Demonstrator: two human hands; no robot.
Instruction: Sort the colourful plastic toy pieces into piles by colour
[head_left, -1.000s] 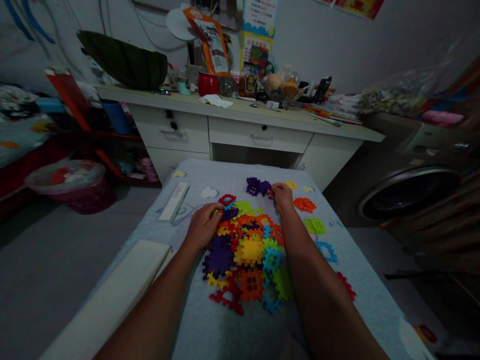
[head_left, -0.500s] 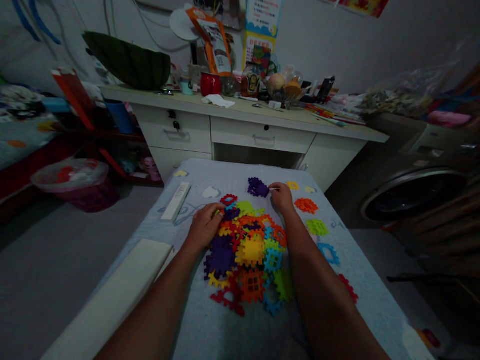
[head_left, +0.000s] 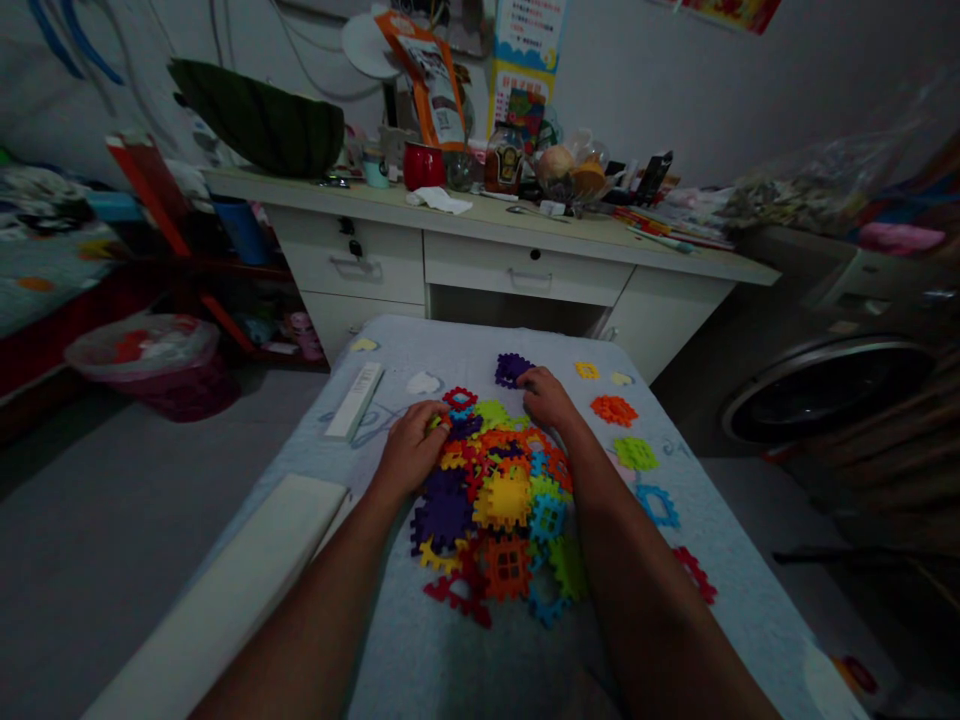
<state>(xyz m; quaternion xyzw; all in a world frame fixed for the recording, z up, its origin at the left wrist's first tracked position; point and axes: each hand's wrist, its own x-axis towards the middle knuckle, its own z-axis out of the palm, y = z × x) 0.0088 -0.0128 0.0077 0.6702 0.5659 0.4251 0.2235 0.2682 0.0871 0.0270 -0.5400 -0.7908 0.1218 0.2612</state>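
Note:
A heap of coloured interlocking plastic tiles (head_left: 501,500) lies on a pale blue cloth-covered table (head_left: 420,650). My left hand (head_left: 411,450) rests on the heap's left edge, fingers curled over tiles. My right hand (head_left: 546,398) sits at the heap's far side, fingers bent down beside a purple tile cluster (head_left: 511,368); whether it grips a tile is hidden. Loose tiles lie to the right: orange (head_left: 613,409), green (head_left: 635,453), blue (head_left: 657,504), red (head_left: 694,570).
A white box (head_left: 355,400) and a long white slab (head_left: 240,590) lie on the table's left. Beyond stands a cluttered white desk (head_left: 517,262) with drawers. A pink bin (head_left: 154,362) sits on the floor at left, a washing machine (head_left: 825,385) at right.
My right hand has moved left and nearer, from the right end of the purple cluster to the heap's far edge. The left hand has barely shifted.

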